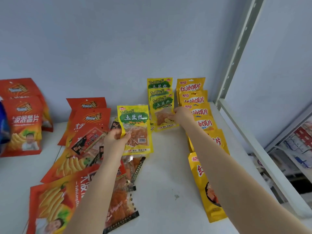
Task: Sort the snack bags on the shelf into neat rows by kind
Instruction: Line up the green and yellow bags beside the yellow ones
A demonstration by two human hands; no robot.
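1. I'm looking down at a white shelf (165,183) backed by a pale blue-grey wall (118,48). A grey perforated upright (239,48) rises at its right rear corner. Past that, lower right, another rack (295,146) holds boxed goods too blurred to read.
2. My landmark is the yellow-green row (159,86). Its bags overlap and lean on the wall, with the print upright and the long axes running up the wall.
3. My right hand (181,115) is at the front bag (163,112) of that row. The fingers pinch its right edge, and its top points up toward the wall.
4. Just right of the yellow-green row, an orange-yellow row (194,98) runs from the wall toward me. The bags overlap like shingles, tops toward the wall and long axes along the row.
5. Just left of the yellow-green row, my left hand (114,139) holds up a loose yellow-green bag (135,129). The thumb in front and fingers behind pinch its lower left edge. It faces me with the top edge up and the long axis near vertical.
6. Farther left, some red chip bags (89,115) stand against the wall and others lie flat and askew.
7. Clear spicy-strip packs (123,200) lie under my left forearm, below the loose bag.
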